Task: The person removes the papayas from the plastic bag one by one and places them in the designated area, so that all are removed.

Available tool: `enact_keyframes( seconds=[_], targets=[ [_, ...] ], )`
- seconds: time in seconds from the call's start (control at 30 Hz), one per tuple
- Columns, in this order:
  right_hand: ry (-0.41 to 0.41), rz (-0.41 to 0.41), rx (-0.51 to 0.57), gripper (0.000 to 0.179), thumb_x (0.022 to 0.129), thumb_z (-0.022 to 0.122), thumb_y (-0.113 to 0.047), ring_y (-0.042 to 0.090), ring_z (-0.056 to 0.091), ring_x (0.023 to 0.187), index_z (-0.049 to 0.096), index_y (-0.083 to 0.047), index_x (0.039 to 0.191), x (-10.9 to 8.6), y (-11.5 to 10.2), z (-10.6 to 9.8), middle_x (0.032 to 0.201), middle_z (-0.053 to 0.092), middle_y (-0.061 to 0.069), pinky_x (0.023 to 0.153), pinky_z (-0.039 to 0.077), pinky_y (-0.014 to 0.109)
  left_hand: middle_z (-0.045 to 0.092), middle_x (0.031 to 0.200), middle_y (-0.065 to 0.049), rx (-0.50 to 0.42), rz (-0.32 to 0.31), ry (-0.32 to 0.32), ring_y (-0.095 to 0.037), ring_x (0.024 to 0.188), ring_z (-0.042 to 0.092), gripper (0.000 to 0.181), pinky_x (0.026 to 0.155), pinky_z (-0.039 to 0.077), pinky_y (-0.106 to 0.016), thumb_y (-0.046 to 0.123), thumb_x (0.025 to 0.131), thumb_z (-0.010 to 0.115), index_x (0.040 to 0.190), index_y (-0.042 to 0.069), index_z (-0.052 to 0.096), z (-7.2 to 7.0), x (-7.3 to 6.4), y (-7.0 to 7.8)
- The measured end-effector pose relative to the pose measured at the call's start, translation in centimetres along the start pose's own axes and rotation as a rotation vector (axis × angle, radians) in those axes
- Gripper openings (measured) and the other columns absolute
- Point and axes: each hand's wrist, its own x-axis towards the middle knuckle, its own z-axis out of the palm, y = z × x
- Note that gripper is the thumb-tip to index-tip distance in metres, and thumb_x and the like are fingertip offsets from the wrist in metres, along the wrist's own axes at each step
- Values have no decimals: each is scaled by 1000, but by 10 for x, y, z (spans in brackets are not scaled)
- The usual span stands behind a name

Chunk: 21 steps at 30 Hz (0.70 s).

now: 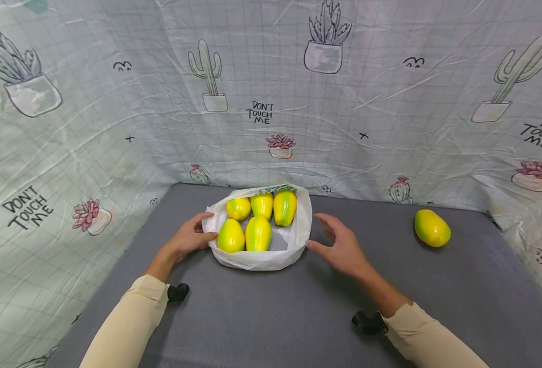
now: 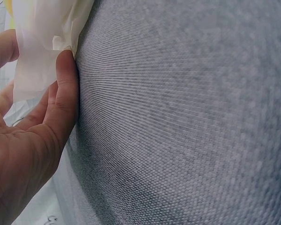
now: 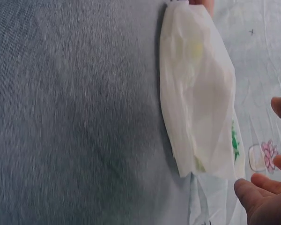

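A white plastic bag stands on the grey surface with its mouth rolled wide. Several glossy yellow-green fruits, shaped like papayas, lie inside it. My left hand touches the bag's left side, thumb and fingers spread along the outside near the rim; the left wrist view shows the fingertips against the white plastic. On the opposite side, my right hand is held with fingers loosely bent and parted, thumb tip right at the bag's right edge. Nothing lies in that palm.
One more yellow-green fruit lies apart at the far right of the grey tabletop. A pale curtain printed with cacti and lettering hangs behind and along the sides. Beige sleeves and black wrist cameras are on both arms.
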Motion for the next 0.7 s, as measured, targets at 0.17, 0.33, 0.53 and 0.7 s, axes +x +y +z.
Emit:
enact_keyframes(
  seconds=[0.17, 0.33, 0.53, 0.7],
  targets=[
    [19, -27, 22, 70, 91, 80, -16, 43, 49, 145, 48, -3, 152, 1, -7, 9, 156, 49, 19, 114, 46, 52, 43, 150, -25, -1, 4, 1, -35, 126, 56, 76, 84, 59, -27, 21, 98, 72, 162, 13, 31, 0, 0, 0],
    [18, -47, 50, 68, 92, 79, -15, 40, 50, 145, 48, -3, 151, 5, -12, 20, 156, 50, 18, 114, 46, 50, 44, 149, -25, 2, 10, 1, -35, 127, 56, 76, 85, 59, -27, 21, 98, 72, 162, 13, 31, 0, 0, 0],
    [-15, -53, 119, 69, 92, 78, -14, 40, 49, 146, 47, -4, 153, 9, -16, 34, 158, 48, 18, 113, 48, 49, 43, 151, -25, 1, 3, 0, -35, 128, 56, 76, 85, 59, -28, 21, 98, 71, 162, 13, 31, 1, 1, 0],
    [-47, -19, 218, 71, 93, 77, -12, 41, 47, 147, 44, -2, 155, 15, -21, 48, 161, 44, 19, 115, 46, 49, 43, 151, -25, 2, -3, 6, -35, 128, 56, 76, 85, 60, -28, 22, 98, 72, 162, 12, 31, 2, 1, 0]
  ],
)
